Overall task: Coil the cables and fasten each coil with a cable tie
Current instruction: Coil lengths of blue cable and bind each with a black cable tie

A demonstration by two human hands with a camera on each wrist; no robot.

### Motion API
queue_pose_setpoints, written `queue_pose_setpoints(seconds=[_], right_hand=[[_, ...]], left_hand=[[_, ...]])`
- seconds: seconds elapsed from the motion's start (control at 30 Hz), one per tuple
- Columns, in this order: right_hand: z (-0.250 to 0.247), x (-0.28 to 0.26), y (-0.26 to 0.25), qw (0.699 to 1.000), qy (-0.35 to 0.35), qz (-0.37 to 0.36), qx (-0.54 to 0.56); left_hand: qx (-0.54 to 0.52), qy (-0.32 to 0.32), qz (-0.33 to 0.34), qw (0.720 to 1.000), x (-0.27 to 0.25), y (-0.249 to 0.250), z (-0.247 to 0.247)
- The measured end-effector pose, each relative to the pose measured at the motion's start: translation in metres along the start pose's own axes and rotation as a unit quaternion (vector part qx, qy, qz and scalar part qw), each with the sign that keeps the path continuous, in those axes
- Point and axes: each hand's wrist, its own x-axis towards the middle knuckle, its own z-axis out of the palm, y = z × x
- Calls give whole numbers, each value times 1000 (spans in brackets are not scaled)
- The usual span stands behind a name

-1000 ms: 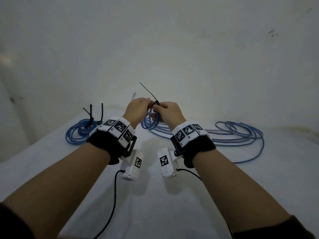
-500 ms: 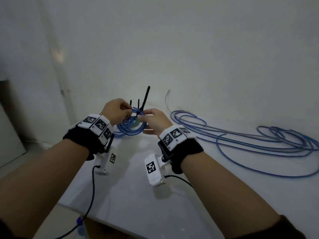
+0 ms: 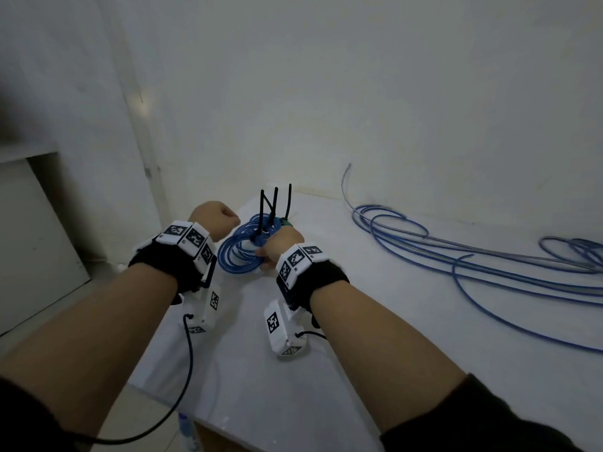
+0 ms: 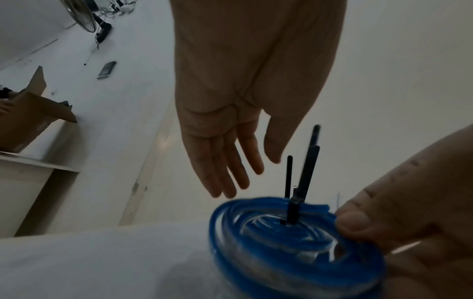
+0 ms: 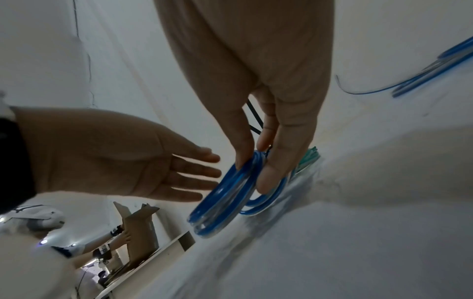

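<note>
We are pinching the small tied coil of blue cable [image 5: 225,190] in our right hand [image 5: 258,113] at the far-left corner of the white surface [image 3: 326,370], our left hand [image 4: 230,121] hanging open beside it, black cable-tie tails [image 3: 274,207] standing up among finished coils, while the long loose blue cable [image 3: 489,265] to the right is waiting uncoiled.

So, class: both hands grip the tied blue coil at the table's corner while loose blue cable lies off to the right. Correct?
Not quite. Only the right hand grips the blue coil; the left hand is open beside it, as both wrist views show. The loose cable is right.
</note>
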Motion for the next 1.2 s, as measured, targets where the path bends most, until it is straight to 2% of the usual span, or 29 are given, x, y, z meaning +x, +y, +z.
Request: queue_pose_setpoints(seconds=[0.07, 0.17, 0.27, 0.3, 0.4, 0.53, 0.67, 0.83, 0.97, 1.07, 1.13, 1.2], right_hand=[[-2, 1, 4, 1000, 8, 11, 7], [-13, -1, 10, 999, -2, 4, 51], [-42, -17, 18, 990, 19, 27, 135], [-56, -23, 21, 991, 32, 30, 129], [-105, -43, 42, 994, 55, 26, 86], [-167, -62, 88, 994, 79, 55, -48], [-220, -88, 149, 966, 120, 107, -204], [-258, -124, 199, 933, 31, 170, -317], [-265, -132, 223, 926, -1, 157, -343], [-273, -135, 226, 937, -13, 121, -328], [-278, -136, 227, 956, 18, 95, -278], [-288, -136, 229, 981, 55, 63, -176]], left_hand=[[-34, 69, 9, 997, 1, 8, -2], [-116, 166, 51, 978, -4, 38, -6], [-161, 200, 119, 959, -12, 78, -4], [-176, 199, 138, 954, -14, 92, -1], [-216, 155, 183, 946, -20, 137, 20], [-210, 37, 234, 949, -31, 189, 63], [-148, -67, 280, 946, -52, 230, 112], [-81, -177, 319, 928, -73, 259, 159], [-28, -221, 350, 910, -83, 272, 183], [12, -262, 371, 891, -87, 279, 193], [42, -278, 379, 882, -86, 280, 197], [53, -285, 372, 882, -83, 279, 200]])
